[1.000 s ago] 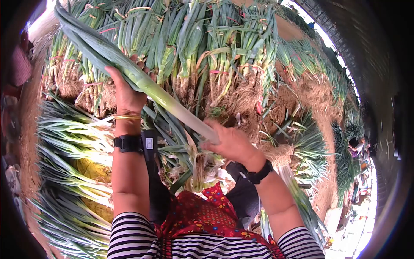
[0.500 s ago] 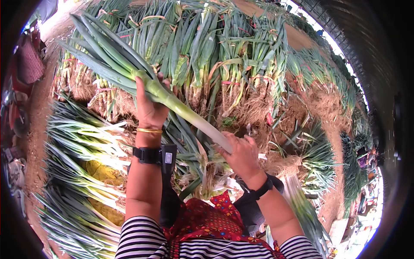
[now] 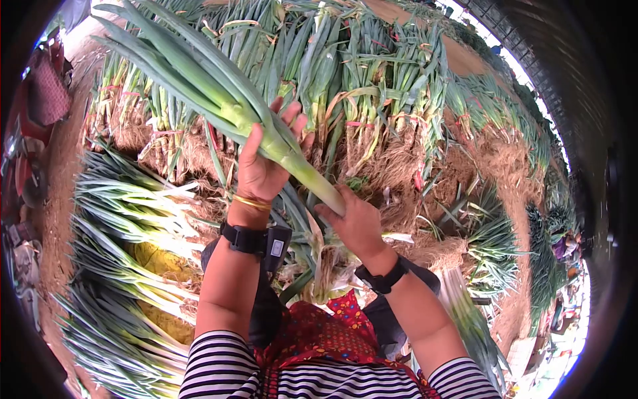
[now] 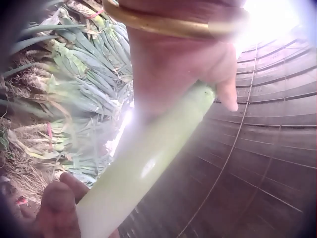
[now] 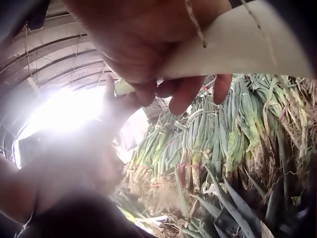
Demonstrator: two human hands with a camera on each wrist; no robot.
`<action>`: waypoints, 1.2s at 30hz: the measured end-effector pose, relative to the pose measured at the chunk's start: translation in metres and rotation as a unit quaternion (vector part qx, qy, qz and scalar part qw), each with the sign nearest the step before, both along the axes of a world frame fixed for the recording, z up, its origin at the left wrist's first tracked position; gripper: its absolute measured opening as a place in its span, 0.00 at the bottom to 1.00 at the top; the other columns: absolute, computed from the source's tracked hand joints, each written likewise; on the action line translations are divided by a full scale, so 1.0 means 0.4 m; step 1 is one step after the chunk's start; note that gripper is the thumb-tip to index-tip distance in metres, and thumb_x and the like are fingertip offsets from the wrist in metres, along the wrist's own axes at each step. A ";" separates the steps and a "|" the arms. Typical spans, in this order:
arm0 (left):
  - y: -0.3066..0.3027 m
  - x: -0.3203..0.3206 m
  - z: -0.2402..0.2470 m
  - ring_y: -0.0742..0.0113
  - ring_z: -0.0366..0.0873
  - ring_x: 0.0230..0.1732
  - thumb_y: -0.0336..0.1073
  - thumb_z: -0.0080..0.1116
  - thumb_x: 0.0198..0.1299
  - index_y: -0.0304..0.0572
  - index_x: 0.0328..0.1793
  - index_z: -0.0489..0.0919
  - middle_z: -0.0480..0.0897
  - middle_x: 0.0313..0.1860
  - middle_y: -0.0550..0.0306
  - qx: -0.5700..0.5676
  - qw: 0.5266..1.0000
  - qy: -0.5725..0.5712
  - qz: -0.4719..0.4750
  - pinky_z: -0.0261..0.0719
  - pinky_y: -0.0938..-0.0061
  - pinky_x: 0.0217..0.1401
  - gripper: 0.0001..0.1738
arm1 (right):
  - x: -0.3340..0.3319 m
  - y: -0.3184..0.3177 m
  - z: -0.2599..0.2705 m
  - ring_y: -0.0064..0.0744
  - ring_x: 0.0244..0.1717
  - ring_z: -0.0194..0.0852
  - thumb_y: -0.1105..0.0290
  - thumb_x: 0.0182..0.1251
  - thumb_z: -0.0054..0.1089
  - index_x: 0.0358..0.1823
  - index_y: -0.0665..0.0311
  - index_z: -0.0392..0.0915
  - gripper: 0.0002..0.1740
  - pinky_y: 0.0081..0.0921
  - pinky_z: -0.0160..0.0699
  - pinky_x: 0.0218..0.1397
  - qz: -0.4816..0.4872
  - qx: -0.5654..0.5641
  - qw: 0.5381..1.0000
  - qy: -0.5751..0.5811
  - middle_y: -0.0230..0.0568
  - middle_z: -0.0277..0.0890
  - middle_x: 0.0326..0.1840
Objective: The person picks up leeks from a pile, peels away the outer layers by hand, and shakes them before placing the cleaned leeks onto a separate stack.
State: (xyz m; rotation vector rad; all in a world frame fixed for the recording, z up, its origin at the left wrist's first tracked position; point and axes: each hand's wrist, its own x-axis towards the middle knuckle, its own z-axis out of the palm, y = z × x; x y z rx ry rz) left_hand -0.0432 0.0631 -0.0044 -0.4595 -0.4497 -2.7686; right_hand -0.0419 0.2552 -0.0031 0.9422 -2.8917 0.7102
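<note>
A large green onion [image 3: 307, 174] slants across the head view, its leaves fanning to the upper left and its pale end toward me. My right hand [image 3: 359, 223] grips the pale end, fingers curled round it; the right wrist view shows these fingers [image 5: 185, 94] wrapped under the white stalk. Higher up, the stalk lies across my left hand [image 3: 266, 166], between the raised thumb and the spread, straight fingers. In the left wrist view the pale stalk [image 4: 143, 168] runs down from the left palm to the right hand's fingers [image 4: 57, 208].
Tied bundles of green onions [image 3: 325, 73] stand in rows beyond my hands, roots down. Loose green onions [image 3: 133, 219] lie in heaps on the left, over yellow sacking [image 3: 159, 259]. More lie by my right forearm [image 3: 472, 312]. Leafy scraps [image 3: 325, 266] lie just before my lap.
My left hand has come down to the right, nearer the right hand, and its fingers have spread. The leaves have fanned apart. My right hand keeps its grip on the pale end.
</note>
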 end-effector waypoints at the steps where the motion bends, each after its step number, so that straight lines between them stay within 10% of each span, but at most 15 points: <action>1: 0.005 0.002 0.000 0.61 0.69 0.61 0.52 0.57 0.57 0.44 0.70 0.55 0.68 0.64 0.53 -0.019 0.999 -0.027 0.002 0.62 0.55 0.65 0.40 | 0.001 0.002 -0.005 0.51 0.31 0.78 0.45 0.58 0.55 0.50 0.61 0.71 0.29 0.41 0.76 0.34 -0.010 -0.004 1.000 0.011 0.50 0.78 0.28; 16: 0.055 -0.001 -0.006 0.66 0.75 0.44 0.39 0.60 0.57 0.42 0.54 0.70 0.76 0.43 0.59 -0.158 0.956 -0.236 0.076 0.76 0.67 0.47 0.20 | 0.027 0.078 -0.046 0.56 0.34 0.76 0.55 0.53 0.65 0.47 0.67 0.69 0.28 0.39 0.74 0.36 -0.024 -0.089 0.996 -0.022 0.56 0.76 0.32; 24: 0.100 0.007 0.007 0.65 0.75 0.45 0.34 0.65 0.50 0.37 0.55 0.68 0.75 0.44 0.57 -0.225 0.963 -0.149 0.007 0.74 0.69 0.49 0.27 | -0.021 0.013 0.054 0.56 0.37 0.76 0.45 0.61 0.53 0.51 0.67 0.66 0.31 0.41 0.73 0.38 0.032 -0.236 0.938 -0.252 0.56 0.76 0.33; 28: 0.135 0.001 0.002 0.69 0.73 0.41 0.29 0.65 0.48 0.36 0.51 0.71 0.75 0.41 0.60 -0.218 0.958 -0.184 0.006 0.72 0.75 0.44 0.23 | -0.037 -0.018 0.024 0.64 0.37 0.73 0.42 0.64 0.46 0.50 0.69 0.68 0.33 0.47 0.71 0.37 -0.012 -0.190 0.963 -0.189 0.63 0.75 0.31; 29: 0.139 -0.003 -0.003 0.69 0.73 0.41 0.29 0.65 0.48 0.36 0.51 0.71 0.75 0.41 0.60 -0.218 0.952 -0.213 0.027 0.72 0.75 0.44 0.23 | -0.035 -0.026 0.005 0.39 0.22 0.76 0.44 0.65 0.48 0.33 0.71 0.70 0.30 0.30 0.71 0.25 -0.024 -0.205 0.969 -0.137 0.44 0.72 0.17; 30: 0.142 -0.008 -0.008 0.70 0.73 0.41 0.29 0.65 0.48 0.36 0.51 0.71 0.75 0.41 0.61 -0.217 0.945 -0.241 0.049 0.71 0.75 0.45 0.23 | -0.031 -0.030 -0.002 0.39 0.22 0.76 0.44 0.65 0.48 0.33 0.71 0.70 0.30 0.30 0.71 0.25 -0.026 -0.206 0.969 -0.132 0.44 0.72 0.17; 32: 0.141 -0.011 -0.005 0.71 0.73 0.41 0.29 0.65 0.48 0.36 0.51 0.71 0.75 0.41 0.61 -0.213 0.946 -0.241 0.045 0.71 0.75 0.46 0.23 | -0.024 -0.032 0.000 0.43 0.21 0.74 0.45 0.66 0.46 0.34 0.73 0.70 0.30 0.35 0.69 0.26 -0.009 -0.249 0.961 -0.121 0.48 0.70 0.18; 33: 0.139 -0.009 -0.001 0.71 0.73 0.41 0.29 0.65 0.48 0.36 0.51 0.71 0.75 0.41 0.61 -0.221 0.944 -0.241 0.038 0.71 0.75 0.46 0.23 | -0.022 -0.030 0.006 0.66 0.38 0.70 0.46 0.68 0.42 0.43 0.71 0.71 0.29 0.46 0.70 0.36 -0.006 -0.243 0.956 -0.165 0.64 0.73 0.31; 36: 0.140 -0.003 0.022 0.70 0.74 0.40 0.29 0.65 0.48 0.35 0.51 0.71 0.76 0.40 0.60 -0.233 0.943 -0.234 0.029 0.73 0.75 0.43 0.23 | -0.023 -0.031 -0.009 0.67 0.36 0.69 0.48 0.68 0.43 0.41 0.72 0.71 0.28 0.45 0.70 0.35 0.000 -0.273 0.953 -0.134 0.63 0.73 0.29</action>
